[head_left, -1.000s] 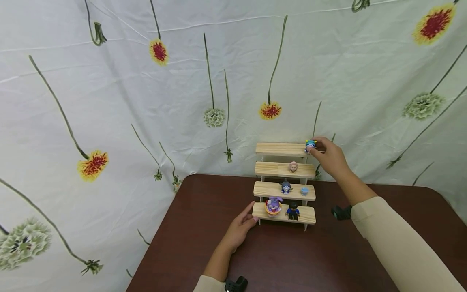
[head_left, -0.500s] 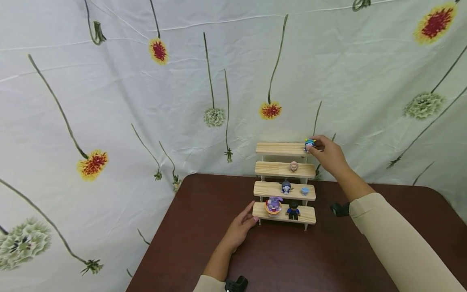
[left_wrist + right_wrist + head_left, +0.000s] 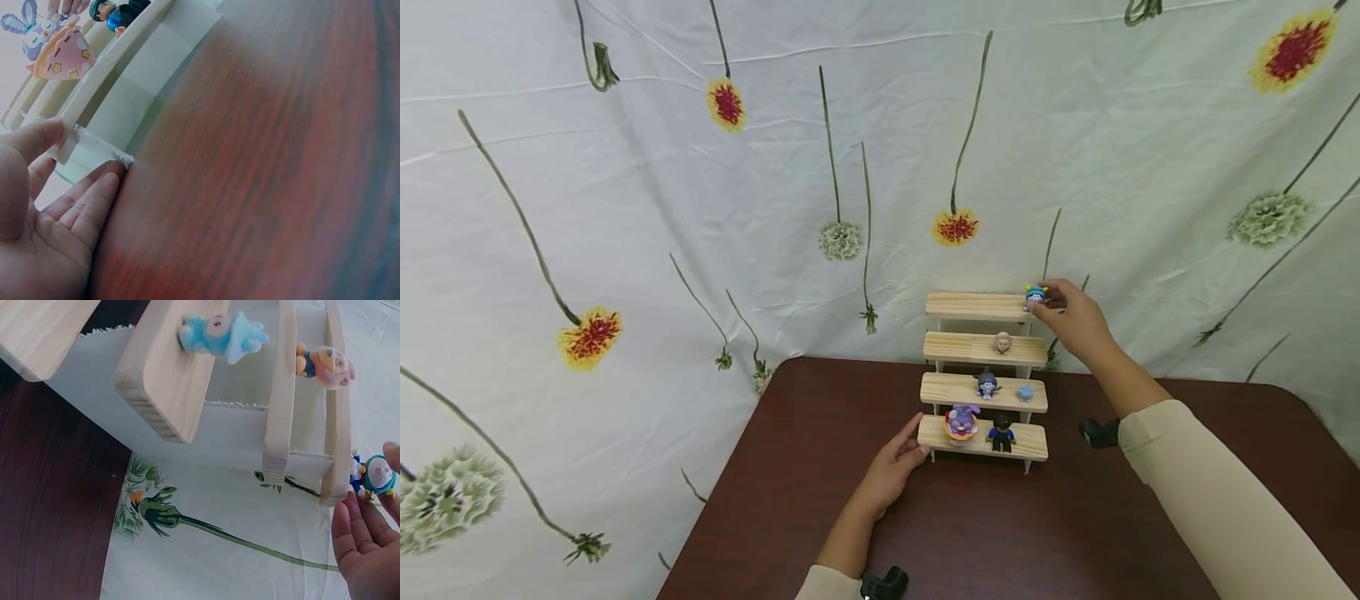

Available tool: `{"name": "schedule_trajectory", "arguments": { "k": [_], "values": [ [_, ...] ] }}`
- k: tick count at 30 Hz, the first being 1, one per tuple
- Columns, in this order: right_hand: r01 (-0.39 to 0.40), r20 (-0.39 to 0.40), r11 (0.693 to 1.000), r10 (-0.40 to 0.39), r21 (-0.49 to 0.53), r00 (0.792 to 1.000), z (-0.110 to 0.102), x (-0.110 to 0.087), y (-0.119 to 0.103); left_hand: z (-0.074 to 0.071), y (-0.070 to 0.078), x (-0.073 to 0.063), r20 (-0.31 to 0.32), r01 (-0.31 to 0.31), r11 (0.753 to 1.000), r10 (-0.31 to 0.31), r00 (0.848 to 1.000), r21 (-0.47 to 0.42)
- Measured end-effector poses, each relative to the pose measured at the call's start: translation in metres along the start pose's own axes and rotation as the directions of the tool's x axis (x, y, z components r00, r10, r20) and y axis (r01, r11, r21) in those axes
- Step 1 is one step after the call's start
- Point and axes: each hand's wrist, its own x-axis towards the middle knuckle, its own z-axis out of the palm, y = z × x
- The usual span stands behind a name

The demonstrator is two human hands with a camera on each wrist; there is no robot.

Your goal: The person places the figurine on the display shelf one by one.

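At the right end of the top tier of the wooden display stand, my right hand pinches a small toy figurine with a blue-and-yellow hat. In the right wrist view the figurine is at the shelf's outer end, fingers below it. My left hand touches the left end of the lowest tier. Its thumb meets the board's corner in the left wrist view, the other fingers stretched beside the clear support. On the lowest tier stand a purple rabbit figurine and a dark-haired toy figure.
A grey-hatted figurine and a light blue figurine share the second tier. A pinkish figurine sits one tier higher. The stand is on a dark red-brown table, against a flower-printed cloth.
The right hand and its figurine have shifted very slightly left along the top tier. The left hand stays at the lowest tier's end.
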Motion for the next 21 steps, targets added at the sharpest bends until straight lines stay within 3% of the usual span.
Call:
{"name": "schedule_trajectory", "arguments": {
  "k": [21],
  "values": [
    [0.065, -0.168, 0.988, -0.041, 0.143, 0.985, -0.005, -0.029, 0.007, -0.001, -0.002, 0.000, 0.005, 0.005, 0.999, -0.004, 1.000, -0.047]
  ]
}}
